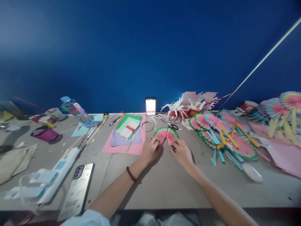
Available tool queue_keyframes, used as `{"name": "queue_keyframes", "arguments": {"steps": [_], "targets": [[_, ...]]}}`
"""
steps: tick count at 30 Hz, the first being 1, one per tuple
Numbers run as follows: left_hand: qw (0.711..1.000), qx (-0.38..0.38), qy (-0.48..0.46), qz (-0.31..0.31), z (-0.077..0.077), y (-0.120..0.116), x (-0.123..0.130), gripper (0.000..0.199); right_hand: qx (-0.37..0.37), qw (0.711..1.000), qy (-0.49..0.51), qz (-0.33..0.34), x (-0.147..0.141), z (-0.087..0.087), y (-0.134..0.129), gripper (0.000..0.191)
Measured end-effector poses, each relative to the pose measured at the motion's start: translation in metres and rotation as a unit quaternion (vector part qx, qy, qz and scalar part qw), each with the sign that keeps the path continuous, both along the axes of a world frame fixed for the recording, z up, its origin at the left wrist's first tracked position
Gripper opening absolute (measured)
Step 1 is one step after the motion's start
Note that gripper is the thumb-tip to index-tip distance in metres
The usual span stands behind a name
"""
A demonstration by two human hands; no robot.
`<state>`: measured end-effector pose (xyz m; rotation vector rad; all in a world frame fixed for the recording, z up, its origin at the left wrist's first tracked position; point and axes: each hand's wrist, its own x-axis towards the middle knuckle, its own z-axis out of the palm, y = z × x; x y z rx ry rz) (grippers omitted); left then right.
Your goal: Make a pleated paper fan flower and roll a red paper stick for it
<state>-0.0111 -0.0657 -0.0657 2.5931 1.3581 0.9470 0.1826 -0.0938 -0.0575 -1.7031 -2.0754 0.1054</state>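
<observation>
head view shows our left hand and our right hand with fingers curled in close, each holding one lower end of a pleated paper fan. the fan, pink with a green edge, is spread in a half circle over the grey table, between our two hands. just beyond it we see black-handled scissors. left of our left hand, coloured paper sheets lie stacked, pink at the bottom.

farther back, a red cup holds several pen-like sticks, and white paper strips sprawl just beside it. to our right, more pleated fans overlap in a pile.

to our left, a power strip has white plugs in it, near a phone. behind these, a clear bottle with a blue cap looks tilted; we cannot tell how full it is. farther left, a white cup tips over and a pink cylinder lies on its side, their contents unclear to us. at the far right, we cannot see into a red-and-white cup.
</observation>
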Motion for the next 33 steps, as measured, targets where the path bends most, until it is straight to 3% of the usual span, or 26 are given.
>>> {"name": "queue_keyframes", "arguments": {"steps": [7, 19, 27, 33], "targets": [[0.996, -0.015, -0.067, -0.055, -0.005, -0.009, 0.009, 0.007, -0.003, 0.996, 0.085, -0.026, -0.014, 0.002, -0.004, 0.012], [0.994, -0.058, -0.086, -0.041, -0.008, -0.015, 0.011, 0.005, -0.029, 0.997, 0.074, -0.006, -0.019, 0.002, -0.006, 0.014], [0.992, -0.045, -0.086, -0.081, -0.005, -0.012, 0.007, 0.015, 0.023, 0.997, 0.07, 0.019, -0.014, -0.007, -0.004, 0.009], [0.988, -0.046, -0.117, -0.094, -0.002, -0.014, 0.007, 0.042, 0.025, 0.996, 0.089, 0.019, -0.015, -0.009, -0.004, 0.007]]}}
